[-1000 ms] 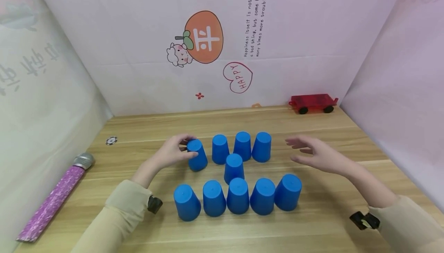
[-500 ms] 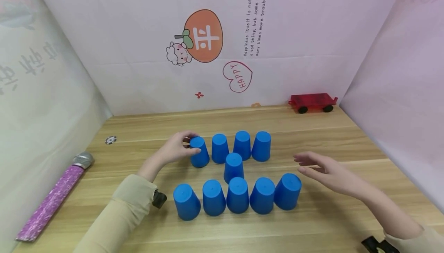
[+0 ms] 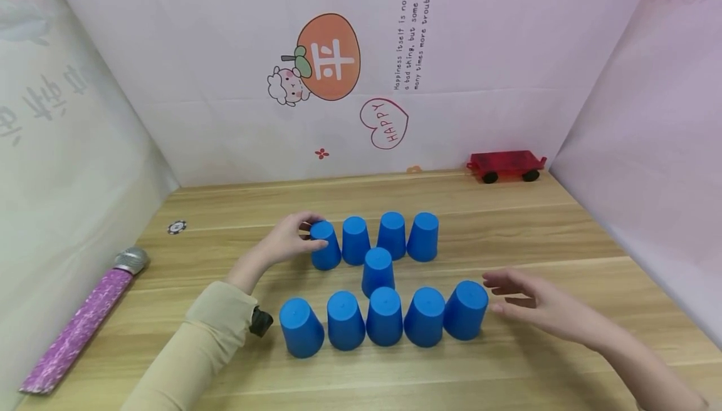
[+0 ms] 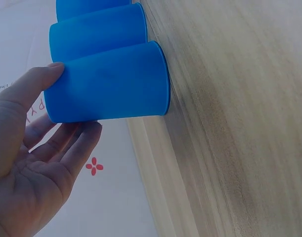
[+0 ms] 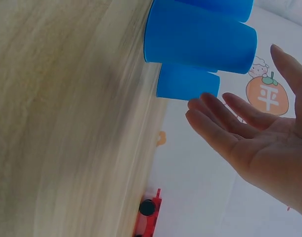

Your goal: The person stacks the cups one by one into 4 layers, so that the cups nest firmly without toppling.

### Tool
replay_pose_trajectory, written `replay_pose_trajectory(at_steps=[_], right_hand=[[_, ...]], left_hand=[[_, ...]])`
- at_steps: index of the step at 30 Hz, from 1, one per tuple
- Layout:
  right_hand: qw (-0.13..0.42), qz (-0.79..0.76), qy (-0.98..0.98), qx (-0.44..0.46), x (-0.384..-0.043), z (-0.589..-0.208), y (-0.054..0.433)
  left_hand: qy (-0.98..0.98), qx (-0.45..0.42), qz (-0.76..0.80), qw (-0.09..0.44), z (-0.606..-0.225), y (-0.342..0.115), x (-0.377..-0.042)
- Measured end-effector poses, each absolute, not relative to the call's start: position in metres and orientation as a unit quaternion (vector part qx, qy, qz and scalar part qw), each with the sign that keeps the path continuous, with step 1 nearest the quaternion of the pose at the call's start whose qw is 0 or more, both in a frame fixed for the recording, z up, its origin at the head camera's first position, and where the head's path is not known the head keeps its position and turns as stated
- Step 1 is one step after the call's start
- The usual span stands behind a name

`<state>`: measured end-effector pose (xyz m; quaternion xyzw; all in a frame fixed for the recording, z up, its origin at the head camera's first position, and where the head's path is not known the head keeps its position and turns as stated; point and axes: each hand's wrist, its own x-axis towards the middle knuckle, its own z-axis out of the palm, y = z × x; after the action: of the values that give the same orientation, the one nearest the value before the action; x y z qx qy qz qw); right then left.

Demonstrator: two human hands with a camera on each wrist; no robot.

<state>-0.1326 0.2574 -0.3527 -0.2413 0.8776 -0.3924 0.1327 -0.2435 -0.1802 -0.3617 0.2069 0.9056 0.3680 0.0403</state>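
Several blue cups stand upside down in two rows on the table, with a single cup [image 3: 377, 273] between the rows. My left hand [image 3: 289, 237] holds the leftmost back-row cup [image 4: 108, 86], thumb on one side and fingers on the other. That cup stands beside its back-row neighbour [image 3: 355, 242]. My right hand [image 3: 544, 307] is just right of the rightmost front-row cup [image 3: 465, 311]. In the right wrist view its fingers [image 5: 215, 129] are spread loosely, apart from the cups, with nothing held.
A purple glittery microphone [image 3: 79, 329] lies along the left side of the wooden table [image 3: 237, 373]. Near the left back is a poker chip [image 3: 177, 227]. A red toy wagon [image 3: 506, 165] stands at the back right, against the printed cloth wall [image 3: 225, 141].
My left hand has shifted its cup right and slightly back, up beside the neighbouring cup. The right hand has moved toward me, from beside the back row to beside the front row.
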Motion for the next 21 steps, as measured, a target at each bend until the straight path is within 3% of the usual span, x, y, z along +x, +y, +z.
replay_pose_trajectory(at_steps=[21], right_hand=[[0.116, -0.423, 0.847, -0.3, -0.136, -0.361, 0.24]], left_hand=[[0.904, 0.2, 0.374, 0.052, -0.362, -0.181, -0.243]])
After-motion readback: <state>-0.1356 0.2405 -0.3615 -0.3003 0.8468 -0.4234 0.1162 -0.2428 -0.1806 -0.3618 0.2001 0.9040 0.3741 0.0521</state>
